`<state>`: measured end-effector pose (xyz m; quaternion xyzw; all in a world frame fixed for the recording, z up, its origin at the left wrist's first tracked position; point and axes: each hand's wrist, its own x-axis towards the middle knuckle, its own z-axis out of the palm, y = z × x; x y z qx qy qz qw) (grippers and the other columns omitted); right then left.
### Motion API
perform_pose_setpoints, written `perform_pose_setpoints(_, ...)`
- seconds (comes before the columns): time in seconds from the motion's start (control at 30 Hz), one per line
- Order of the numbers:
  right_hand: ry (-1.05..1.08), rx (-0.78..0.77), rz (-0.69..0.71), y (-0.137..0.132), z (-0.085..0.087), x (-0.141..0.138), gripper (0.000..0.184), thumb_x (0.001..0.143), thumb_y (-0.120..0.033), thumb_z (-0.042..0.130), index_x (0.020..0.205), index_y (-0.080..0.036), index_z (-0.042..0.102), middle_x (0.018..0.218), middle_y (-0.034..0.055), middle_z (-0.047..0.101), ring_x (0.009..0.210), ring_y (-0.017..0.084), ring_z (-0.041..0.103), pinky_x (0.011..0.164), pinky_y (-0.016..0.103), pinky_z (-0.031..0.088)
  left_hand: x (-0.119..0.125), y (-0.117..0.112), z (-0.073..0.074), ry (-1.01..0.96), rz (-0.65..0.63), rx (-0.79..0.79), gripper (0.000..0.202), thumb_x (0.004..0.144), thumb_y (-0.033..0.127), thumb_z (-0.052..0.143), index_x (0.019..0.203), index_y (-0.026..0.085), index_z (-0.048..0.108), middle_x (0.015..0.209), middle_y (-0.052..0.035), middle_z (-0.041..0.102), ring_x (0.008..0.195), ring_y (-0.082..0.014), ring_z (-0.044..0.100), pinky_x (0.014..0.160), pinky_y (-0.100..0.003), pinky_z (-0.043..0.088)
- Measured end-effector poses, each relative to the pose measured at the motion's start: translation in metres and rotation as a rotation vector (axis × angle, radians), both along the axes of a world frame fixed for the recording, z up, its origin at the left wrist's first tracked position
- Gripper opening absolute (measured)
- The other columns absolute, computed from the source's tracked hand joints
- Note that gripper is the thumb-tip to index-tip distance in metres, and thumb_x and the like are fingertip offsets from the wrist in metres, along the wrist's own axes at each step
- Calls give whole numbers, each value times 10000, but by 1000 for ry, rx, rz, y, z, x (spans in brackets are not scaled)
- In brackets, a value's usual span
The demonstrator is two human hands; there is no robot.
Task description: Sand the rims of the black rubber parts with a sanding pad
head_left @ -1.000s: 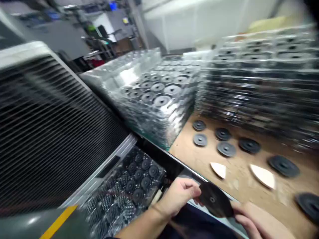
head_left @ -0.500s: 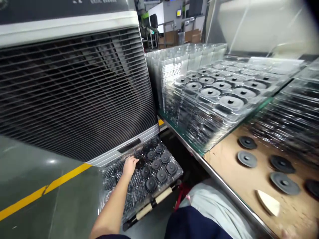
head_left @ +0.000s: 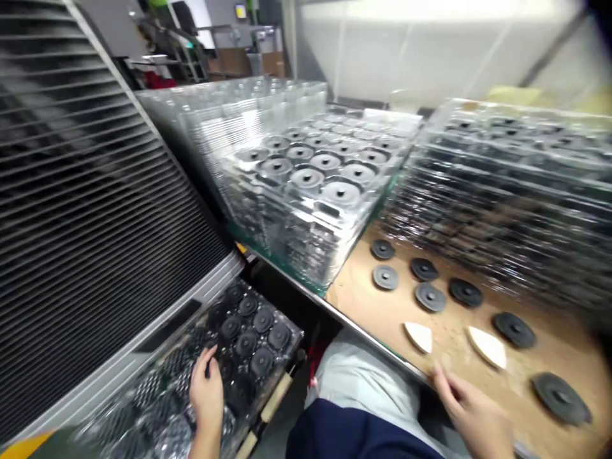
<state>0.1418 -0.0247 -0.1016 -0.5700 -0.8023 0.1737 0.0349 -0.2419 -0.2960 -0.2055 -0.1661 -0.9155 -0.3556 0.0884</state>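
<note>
One large dark slatted panel (head_left: 95, 223), filling the left side. To its right, a brown-topped desk (head_left: 351, 290) with two tall piles of clear plastic trays: the left stack (head_left: 287, 236) and the blurrier right stack (head_left: 502, 191). Low between panel and desk, a clear tray (head_left: 148, 387) with black discs (head_left: 246, 344) set in rows at its far end. Above it, the left hand (head_left: 206, 392), curved into a narrow grip beside the discs; impossible to tell whether holding one. At the desk's near edge, the right hand (head_left: 471, 405), blurred, also in a narrow grip; contents unclear. Across the brown top, seven loose discs (head_left: 430, 297). Just beyond the right fingertips, two pale pointed pieces (head_left: 486, 347).
</note>
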Motion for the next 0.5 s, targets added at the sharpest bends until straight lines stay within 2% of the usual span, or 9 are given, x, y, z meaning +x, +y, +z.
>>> perform_pose_setpoints(0.1,-46,-81,75,5,10,-8,466,877,-438,328,695,-239,708,752,69,737,713,261,693,548,288,478,34,45,28,126,-232,79,256,896,229,403,989,143,626,1102,-147,635,1052,-272,583,896,-482,465)
perform_pose_setpoints(0.2,-33,-186,227,16,31,-10,411,896,-352,358,679,-223,683,684,30,713,657,189,667,565,236,444,58,99,69,250,-578,184,214,833,151,494,930,227,670,986,-52,682,976,-203,616,905,-364,471)
perform_pose_setpoints(0.27,-4,-241,338,24,53,-5,291,867,-312,457,701,-229,680,682,-9,701,647,142,649,574,194,429,69,139,100,335,-842,240,313,783,64,524,936,284,686,945,-2,688,938,-158,624,881,-283,471)
perform_pose_setpoints(0.33,11,-246,400,33,78,6,192,842,-265,515,760,-236,686,726,-22,701,688,124,642,612,178,430,81,179,132,586,-1258,279,467,733,-30,520,1086,250,642,978,-33,664,948,-152,613,844,-242,472)
perform_pose_setpoints(0.37,6,-224,403,38,92,15,178,843,-246,516,804,-232,689,760,-8,701,720,134,639,639,192,436,89,197,146,610,-1307,335,544,722,-63,514,1165,242,598,996,-49,646,968,-161,603,854,-254,467)
perform_pose_setpoints(0.4,-8,-192,391,42,107,26,188,851,-233,502,854,-222,690,798,17,699,752,153,634,666,218,442,97,213,159,562,-1264,420,588,726,-76,506,1213,249,563,1009,-63,631,989,-180,593,870,-288,464)
perform_pose_setpoints(0.43,-26,-158,372,47,122,38,210,860,-225,482,903,-210,687,829,43,693,776,174,628,688,251,447,106,226,171,551,-1359,464,573,759,-38,499,1247,260,534,1006,-62,622,983,-182,593,853,-290,473)
perform_pose_setpoints(0.5,-65,-86,325,60,157,70,240,863,-231,475,983,-188,678,883,87,681,808,211,616,717,313,449,120,243,188,430,-1398,512,435,821,95,520,1199,306,564,1012,-46,624,971,-196,599,825,-312,500)
